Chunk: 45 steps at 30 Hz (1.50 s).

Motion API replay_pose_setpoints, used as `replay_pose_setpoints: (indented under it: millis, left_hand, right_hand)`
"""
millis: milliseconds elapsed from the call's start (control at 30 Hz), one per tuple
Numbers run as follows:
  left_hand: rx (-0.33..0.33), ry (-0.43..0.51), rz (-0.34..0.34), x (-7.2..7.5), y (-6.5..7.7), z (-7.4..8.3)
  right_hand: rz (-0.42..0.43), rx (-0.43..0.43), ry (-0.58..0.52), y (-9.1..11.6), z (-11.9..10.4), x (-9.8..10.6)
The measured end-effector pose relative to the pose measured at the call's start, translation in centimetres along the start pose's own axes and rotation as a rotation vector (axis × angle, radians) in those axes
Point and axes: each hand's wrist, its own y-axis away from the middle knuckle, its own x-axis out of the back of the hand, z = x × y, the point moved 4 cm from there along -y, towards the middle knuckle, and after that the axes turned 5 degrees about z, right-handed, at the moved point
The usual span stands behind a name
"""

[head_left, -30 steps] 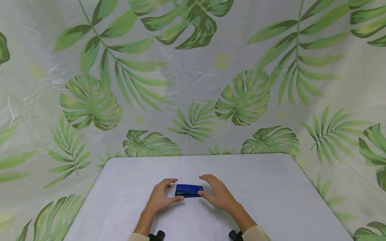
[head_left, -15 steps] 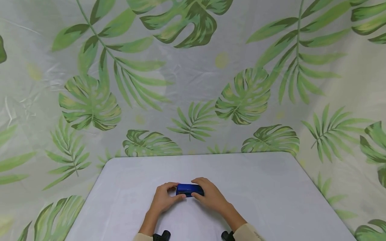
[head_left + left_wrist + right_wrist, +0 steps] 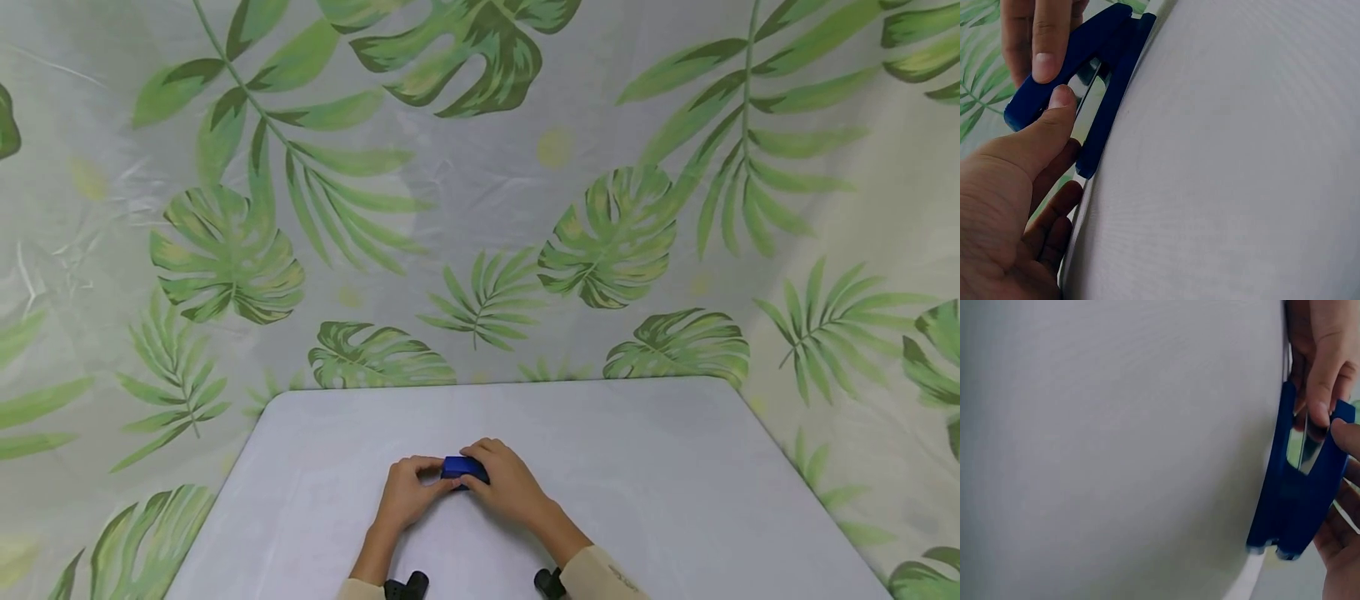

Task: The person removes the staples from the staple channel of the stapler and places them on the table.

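A blue stapler (image 3: 465, 471) lies near the middle of the white table, partly covered by both hands. In the left wrist view its blue top arm (image 3: 1085, 53) slants up from the base (image 3: 1116, 100), and a metal strip shows in between. My right hand (image 3: 510, 487) grips the top arm, thumb on the near side and fingers beyond it. At the stapler's left end, my left hand (image 3: 408, 493) holds on with thumb and fingers, the thumb close to the metal strip (image 3: 1309, 447). The fingers behind the stapler are partly hidden.
A white-covered table (image 3: 645, 467) extends around the hands. Behind it hangs a leaf-patterned sheet (image 3: 480, 200). Black devices, including the left wrist's (image 3: 407, 585) and the right wrist's (image 3: 550, 583), sit near beige sleeves.
Both hands have closed in on the stapler. My right hand has moved left over it, from its right end to its top arm. My left hand now holds the left end.
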Motion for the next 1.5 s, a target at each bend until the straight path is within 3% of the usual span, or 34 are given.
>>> replay_pose_setpoints:
  millis: [567, 867, 1100, 1500]
  left_hand:
    - [-0.021, 0.017, 0.001, -0.2, -0.3, 0.0]
    - [0.050, 0.040, -0.043, -0.2, -0.1, 0.0]
    - [0.072, 0.039, -0.032, -0.2, -0.3, -0.1]
    - [0.084, 0.036, -0.028, -0.1, -0.1, 0.0]
  right_hand:
    - [0.004, 0.024, 0.065, -0.7, -0.6, 0.1]
    - [0.013, 0.023, 0.020, -0.8, 0.3, 2.6]
    - [0.032, 0.035, -0.011, -0.7, 1.1, 4.7]
    - [0.012, -0.094, -0.176, 0.5, 3.1, 6.5]
